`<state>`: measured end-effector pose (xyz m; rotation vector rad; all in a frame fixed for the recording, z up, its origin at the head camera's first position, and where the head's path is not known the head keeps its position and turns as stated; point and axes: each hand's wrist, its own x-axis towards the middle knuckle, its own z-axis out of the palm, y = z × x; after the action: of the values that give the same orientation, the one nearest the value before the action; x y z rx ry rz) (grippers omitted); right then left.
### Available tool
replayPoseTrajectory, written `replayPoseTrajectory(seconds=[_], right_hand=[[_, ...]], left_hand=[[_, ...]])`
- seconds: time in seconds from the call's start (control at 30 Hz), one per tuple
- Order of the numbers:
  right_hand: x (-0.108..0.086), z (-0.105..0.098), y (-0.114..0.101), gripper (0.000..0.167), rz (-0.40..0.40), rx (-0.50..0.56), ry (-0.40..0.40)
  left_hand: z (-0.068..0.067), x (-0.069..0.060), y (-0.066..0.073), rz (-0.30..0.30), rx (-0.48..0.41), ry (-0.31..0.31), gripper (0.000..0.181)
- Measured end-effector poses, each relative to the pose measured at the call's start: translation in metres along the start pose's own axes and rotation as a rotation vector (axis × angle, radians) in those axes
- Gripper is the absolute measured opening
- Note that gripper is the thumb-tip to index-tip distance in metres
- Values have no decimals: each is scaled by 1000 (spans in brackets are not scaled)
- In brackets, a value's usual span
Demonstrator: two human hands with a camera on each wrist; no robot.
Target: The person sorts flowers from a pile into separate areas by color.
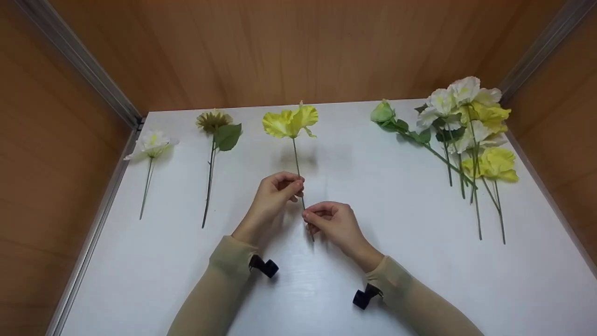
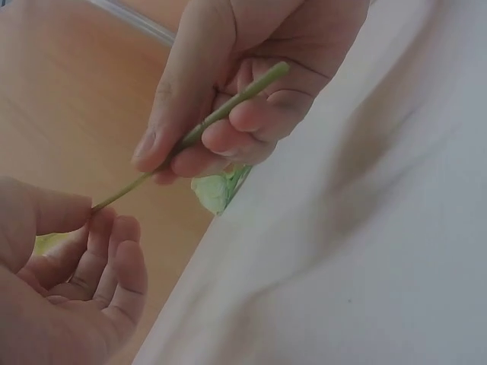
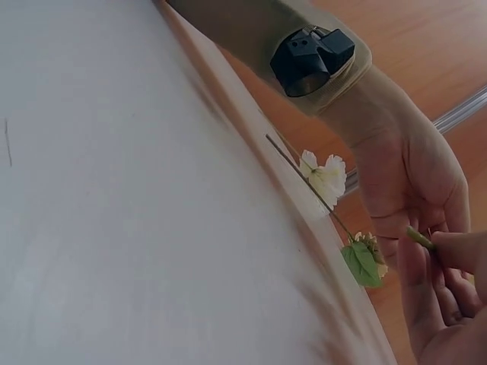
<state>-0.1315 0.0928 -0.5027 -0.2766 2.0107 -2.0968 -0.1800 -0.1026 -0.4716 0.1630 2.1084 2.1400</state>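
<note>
Yellow flower (image 1: pixel 291 123) in both hands (image 1: pixel 278 191) (image 1: pixel 336 224), well inside table's side edges (image 1: pixel 112 212)

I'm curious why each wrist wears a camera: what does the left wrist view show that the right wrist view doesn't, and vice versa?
Only the left wrist view shows a pale green bud beyond the right hand. Only the right wrist view shows a white flower, a flower with a green leaf, and the black camera on the left sleeve. Both show the left hand and right hand pinching a green stem, the white table and the wooden wall.
</note>
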Motion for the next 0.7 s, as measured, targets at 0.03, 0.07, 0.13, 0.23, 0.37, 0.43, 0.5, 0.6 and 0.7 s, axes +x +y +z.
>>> replayPoseTrajectory(seconds=[0.03,0.07,0.13,0.23,0.37,0.43,0.5,0.6,0.7], right_hand=[[0,0,0,16,-3,1,1],[-1,-1,0,16,-6,2,2],[0,-1,0,17,-10,-4,0],[0,-2,1,20,-17,-12,-6],[0,-3,0,19,-23,-26,-12],[0,-4,-1,17,-23,-28,-14],[1,-5,-2,16,-20,-21,-25],[1,-7,-3,15,-16,-23,-54],[3,-13,-6,16,4,-44,-76]], left_hand=[[1,0,0,-6,-2,-13,14],[2,-1,0,-11,-8,-24,14],[2,-2,1,-17,-11,-36,15],[4,-2,1,-25,-30,-27,14],[6,-1,0,-16,-42,6,11],[6,-1,0,-6,-42,12,12],[7,0,-1,-3,-45,13,12],[7,2,-1,-5,-61,29,11],[6,5,0,4,-69,65,12]])
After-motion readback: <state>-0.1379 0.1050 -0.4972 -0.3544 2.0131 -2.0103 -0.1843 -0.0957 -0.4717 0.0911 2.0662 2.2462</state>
